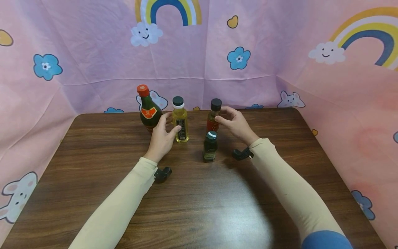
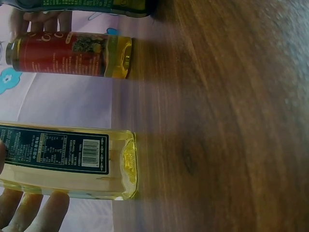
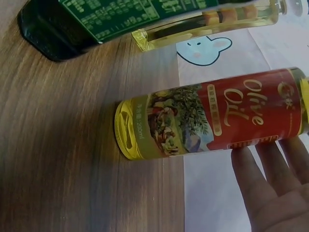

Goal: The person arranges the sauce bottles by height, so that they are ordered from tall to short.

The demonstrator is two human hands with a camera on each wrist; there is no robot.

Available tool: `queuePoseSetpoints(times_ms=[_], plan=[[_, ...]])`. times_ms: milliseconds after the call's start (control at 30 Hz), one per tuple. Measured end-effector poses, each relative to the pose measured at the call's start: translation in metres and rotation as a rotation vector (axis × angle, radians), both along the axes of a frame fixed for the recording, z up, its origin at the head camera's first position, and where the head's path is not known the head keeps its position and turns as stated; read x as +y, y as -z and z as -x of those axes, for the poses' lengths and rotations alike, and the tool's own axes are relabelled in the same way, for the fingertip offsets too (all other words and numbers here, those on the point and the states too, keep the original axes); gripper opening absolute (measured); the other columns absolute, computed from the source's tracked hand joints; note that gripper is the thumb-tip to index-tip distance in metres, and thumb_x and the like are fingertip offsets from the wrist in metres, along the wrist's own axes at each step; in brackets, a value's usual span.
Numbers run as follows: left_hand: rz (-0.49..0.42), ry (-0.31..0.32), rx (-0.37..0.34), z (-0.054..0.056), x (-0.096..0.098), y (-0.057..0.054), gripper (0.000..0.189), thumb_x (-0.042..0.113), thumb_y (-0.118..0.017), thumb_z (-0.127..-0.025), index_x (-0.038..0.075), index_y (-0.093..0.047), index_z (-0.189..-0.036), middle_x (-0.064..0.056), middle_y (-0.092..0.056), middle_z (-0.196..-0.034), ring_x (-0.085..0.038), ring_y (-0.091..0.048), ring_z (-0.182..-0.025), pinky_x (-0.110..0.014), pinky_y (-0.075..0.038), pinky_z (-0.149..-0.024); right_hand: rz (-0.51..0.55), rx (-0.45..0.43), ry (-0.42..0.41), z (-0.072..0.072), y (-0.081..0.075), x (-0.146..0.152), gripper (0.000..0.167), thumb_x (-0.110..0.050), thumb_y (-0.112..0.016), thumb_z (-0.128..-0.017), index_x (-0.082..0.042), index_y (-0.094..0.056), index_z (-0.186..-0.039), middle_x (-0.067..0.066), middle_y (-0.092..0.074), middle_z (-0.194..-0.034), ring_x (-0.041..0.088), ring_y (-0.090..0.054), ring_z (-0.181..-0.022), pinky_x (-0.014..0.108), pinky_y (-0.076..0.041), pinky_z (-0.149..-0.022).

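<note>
My left hand (image 1: 161, 138) is at a bottle of yellow oil (image 1: 183, 119), with its thumb in front of the label and the fingers along the left side. In the left wrist view the fingertips (image 2: 55, 203) lie right at this bottle's edge. The bottle stands upright. My right hand (image 1: 236, 124) is beside a red-labelled olive oil bottle (image 1: 212, 124), its thumb overlapping the bottle's right edge. In the right wrist view, extended fingertips (image 3: 241, 152) meet the label's edge. A small dark green bottle (image 1: 210, 150) stands in front of the olive oil.
Left of the yellow oil, partly behind my left hand, is a tall dark bottle (image 1: 150, 112) with a red cap. All the bottles stand on a brown wooden table (image 1: 192, 200). Behind it hangs a pink patterned cloth (image 1: 186, 62). Wrist cameras (image 1: 163, 174) sit under both wrists.
</note>
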State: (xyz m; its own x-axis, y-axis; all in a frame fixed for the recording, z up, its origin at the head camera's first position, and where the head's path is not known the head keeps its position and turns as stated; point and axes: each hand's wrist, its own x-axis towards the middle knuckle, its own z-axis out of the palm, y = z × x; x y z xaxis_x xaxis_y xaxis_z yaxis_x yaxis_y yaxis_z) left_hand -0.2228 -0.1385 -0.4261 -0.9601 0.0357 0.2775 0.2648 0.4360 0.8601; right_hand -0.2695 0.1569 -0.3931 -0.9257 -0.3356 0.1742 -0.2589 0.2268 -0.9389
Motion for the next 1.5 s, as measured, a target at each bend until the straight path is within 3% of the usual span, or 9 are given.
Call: queuePoseSetpoints(times_ms=[300,567,767,1000,1233,1500], plan=[[0.0,-0.008,-0.026,0.0,0.001,-0.001,0.062,0.025,-0.068,-0.102,0.013,-0.039,-0.155,-0.017,-0.053,-0.149,-0.035,-0.053,-0.135,-0.055,-0.047,-0.109,-0.021,-0.01,-0.007,0.001,-0.001,0.002,0.037,-0.019,-0.069,-0.102,-0.007,-0.063,-0.137,0.011,-0.064,-0.135,0.021,-0.062,-0.121,0.04,-0.052,-0.102],[0.003,-0.009,-0.031,-0.001,0.002,-0.002,0.061,0.023,-0.067,-0.103,0.012,-0.038,-0.155,-0.016,-0.052,-0.148,-0.034,-0.052,-0.136,-0.054,-0.048,-0.109,-0.056,-0.029,0.009,0.0,-0.004,0.002,0.04,-0.013,-0.066,-0.103,-0.002,-0.059,-0.141,0.017,-0.06,-0.141,0.03,-0.059,-0.128,0.046,-0.05,-0.105],[0.005,-0.004,-0.023,-0.001,0.003,-0.002,0.061,0.022,-0.067,-0.103,0.011,-0.038,-0.155,-0.017,-0.053,-0.148,-0.035,-0.053,-0.135,-0.054,-0.048,-0.109,-0.014,-0.004,0.03,-0.005,-0.005,0.012,0.046,-0.019,-0.069,-0.102,-0.008,-0.057,-0.145,0.012,-0.06,-0.143,0.026,-0.054,-0.135,0.046,-0.046,-0.111],[-0.002,-0.003,-0.017,-0.002,0.003,-0.002,0.061,0.022,-0.068,-0.102,0.011,-0.038,-0.155,-0.017,-0.053,-0.148,-0.035,-0.053,-0.135,-0.054,-0.048,-0.108,0.034,0.061,0.053,-0.022,-0.008,0.032,0.044,-0.019,-0.07,-0.101,-0.01,-0.06,-0.143,0.015,-0.061,-0.141,0.025,-0.057,-0.132,0.043,-0.045,-0.113],[-0.006,-0.009,-0.014,-0.001,0.003,0.0,0.061,0.024,-0.068,-0.102,0.012,-0.039,-0.155,-0.016,-0.053,-0.149,-0.034,-0.053,-0.136,-0.054,-0.049,-0.107,0.055,0.086,0.023,-0.045,0.0,0.043,0.043,-0.006,-0.07,-0.099,-0.002,-0.058,-0.14,0.02,-0.06,-0.137,0.03,-0.057,-0.129,0.032,-0.049,-0.108],[-0.018,-0.013,-0.014,0.001,0.004,0.0,0.06,0.025,-0.067,-0.103,0.012,-0.04,-0.155,-0.016,-0.052,-0.15,-0.034,-0.053,-0.136,-0.053,-0.049,-0.108,0.084,0.014,-0.087,-0.073,0.013,0.032,0.048,-0.001,-0.071,-0.096,-0.001,-0.054,-0.142,0.018,-0.058,-0.138,0.042,-0.054,-0.132,0.048,-0.048,-0.11]])
